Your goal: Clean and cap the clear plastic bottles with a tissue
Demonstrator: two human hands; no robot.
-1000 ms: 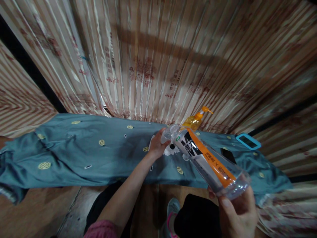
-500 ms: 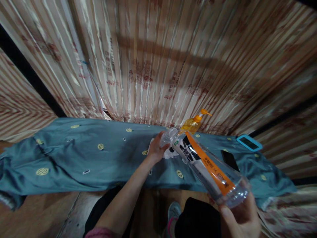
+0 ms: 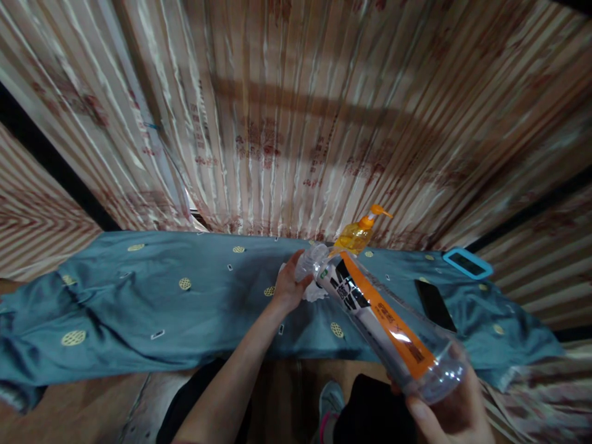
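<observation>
While a teal cloth [image 3: 152, 302] printed with yellow oval motifs is covering the long surface from the left, the left hand [image 3: 289, 285] is reaching over its middle, with fingers and thumb curling around the neck end of a clear bottle [image 3: 383, 320]. A white, crumpled-edged piece [image 3: 316, 293] is showing just below that hand; whether the fingers are touching it, I cannot tell. Just beyond the neck, a yellow bottle with an orange pump [image 3: 355, 237] is standing near the striped drape [image 3: 259, 123]. The clear bottle, wearing an orange, grey and black label, is slanting down rightward above the cloth. A dark, phone-like slab [image 3: 433, 304] is lying behind its base, which the right hand [image 3: 460, 414] is gripping between thumb and fingers. Farthest right, a blue-rimmed device [image 3: 468, 264] is resting near the drape.
</observation>
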